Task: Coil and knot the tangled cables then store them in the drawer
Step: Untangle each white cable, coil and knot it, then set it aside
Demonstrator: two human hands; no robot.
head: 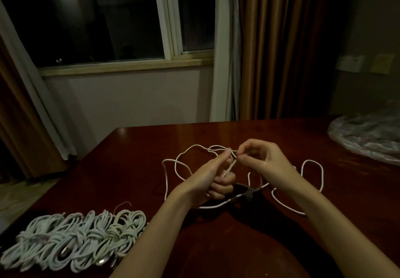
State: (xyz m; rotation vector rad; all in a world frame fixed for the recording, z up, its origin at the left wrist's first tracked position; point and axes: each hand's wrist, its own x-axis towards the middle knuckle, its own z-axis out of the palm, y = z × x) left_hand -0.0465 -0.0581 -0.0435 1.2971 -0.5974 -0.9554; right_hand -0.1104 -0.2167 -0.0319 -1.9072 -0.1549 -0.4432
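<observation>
A long white cable (171, 178) sprawls in loose loops over the dark wooden table (138, 148). My left hand (213, 177) is raised over the middle of it, lower fingers curled round a doubled strand, index finger stretched up. My right hand (262, 158) meets it from the right and pinches the same strand between thumb and fingertips. More loops of the cable (318, 169) trail out to the right, beneath my right wrist. A row of several coiled, knotted white cables (75, 241) lies at the front left of the table. No drawer shows in the head view.
A crumpled clear plastic bag (368, 135) sits at the table's right edge. Behind the table are a white wall, a dark window (104, 18) and brown curtains (281, 46). The table's left edge drops to the floor.
</observation>
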